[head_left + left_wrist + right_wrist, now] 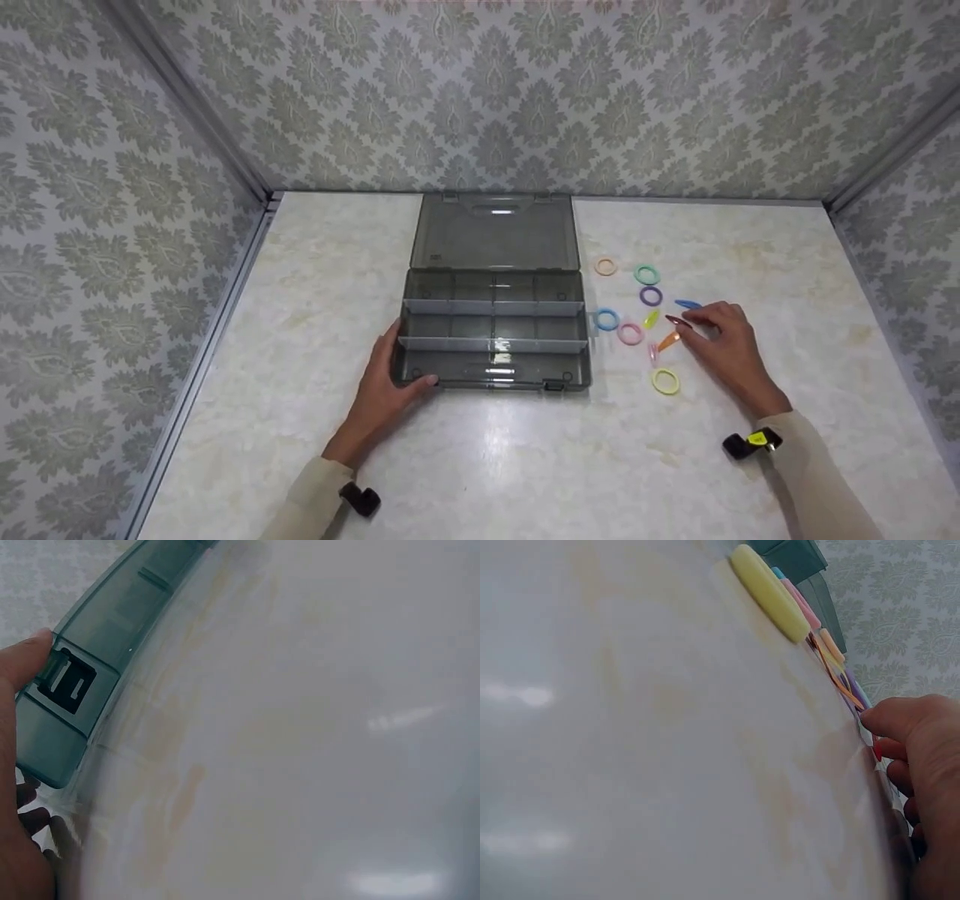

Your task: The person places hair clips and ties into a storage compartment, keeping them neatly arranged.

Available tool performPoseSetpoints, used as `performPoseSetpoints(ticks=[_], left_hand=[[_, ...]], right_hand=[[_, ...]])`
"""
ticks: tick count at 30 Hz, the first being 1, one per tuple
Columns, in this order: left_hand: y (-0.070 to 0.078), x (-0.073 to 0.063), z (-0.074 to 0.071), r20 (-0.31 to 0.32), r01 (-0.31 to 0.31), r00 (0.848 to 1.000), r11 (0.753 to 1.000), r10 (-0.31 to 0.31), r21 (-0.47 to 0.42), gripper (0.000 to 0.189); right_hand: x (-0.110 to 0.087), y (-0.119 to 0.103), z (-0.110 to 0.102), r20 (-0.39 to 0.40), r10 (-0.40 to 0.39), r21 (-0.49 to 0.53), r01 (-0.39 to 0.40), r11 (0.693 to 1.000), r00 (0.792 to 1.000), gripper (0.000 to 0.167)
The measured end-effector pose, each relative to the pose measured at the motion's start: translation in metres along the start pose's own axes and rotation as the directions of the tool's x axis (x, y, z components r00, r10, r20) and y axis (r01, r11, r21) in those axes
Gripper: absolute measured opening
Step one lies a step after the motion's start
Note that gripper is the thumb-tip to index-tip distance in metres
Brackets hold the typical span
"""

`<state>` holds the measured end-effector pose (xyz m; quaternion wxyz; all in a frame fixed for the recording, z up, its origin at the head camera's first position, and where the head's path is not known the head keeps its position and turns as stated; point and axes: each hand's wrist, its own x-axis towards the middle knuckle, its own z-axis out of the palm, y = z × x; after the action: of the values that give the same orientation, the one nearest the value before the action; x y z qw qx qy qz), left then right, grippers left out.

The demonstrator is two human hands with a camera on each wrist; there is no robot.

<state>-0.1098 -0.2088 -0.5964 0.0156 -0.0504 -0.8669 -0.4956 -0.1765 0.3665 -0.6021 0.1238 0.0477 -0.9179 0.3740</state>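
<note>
A grey see-through compartment box [461, 373] stands with its lid [495, 232] folded back. My left hand [386, 390] grips its front left corner, thumb on the front edge and fingers along the side. In the left wrist view the thumb lies beside the black latch [69, 681]. To the right of the box, my right hand [724, 341] pinches a dark red hair clip [677, 321] between thumb and forefinger. Close around it lie blue [687, 304], orange [667, 342], yellow-green [652, 319] and pink [653, 353] hair clips.
Several coloured hair ties lie between box and right hand, among them a yellow one [665, 370], a pink one [631, 323] and a green one [646, 265]. Two white dividers [450, 343] run across the box. Patterned walls [495, 97] border the table [285, 300].
</note>
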Motion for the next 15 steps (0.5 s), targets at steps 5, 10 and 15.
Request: performPoseSetpoints(ticks=[5, 10, 15], left_hand=[[-0.0011, 0.0017, -0.0003, -0.002, -0.014, 1.0, 1.0, 0.014, -0.013, 0.112], [0.0016, 0.002, -0.0013, -0.006, -0.001, 1.0, 1.0, 0.001, 0.012, 0.115], [0.0052, 0.0024, -0.0007, 0.012, 0.018, 1.0, 0.999, -0.018, 0.04, 0.116]], right_hand=[[0.0022, 0.0003, 0.0005, 0.0, -0.013, 0.003, 0.013, 1.0, 1.0, 0.025], [0.0023, 0.0022, 0.0004, -0.001, -0.019, 0.014, 0.019, 1.0, 1.0, 0.024], [0.0004, 0.0054, -0.0002, -0.018, -0.045, 0.017, 0.046, 0.999, 0.999, 0.022]])
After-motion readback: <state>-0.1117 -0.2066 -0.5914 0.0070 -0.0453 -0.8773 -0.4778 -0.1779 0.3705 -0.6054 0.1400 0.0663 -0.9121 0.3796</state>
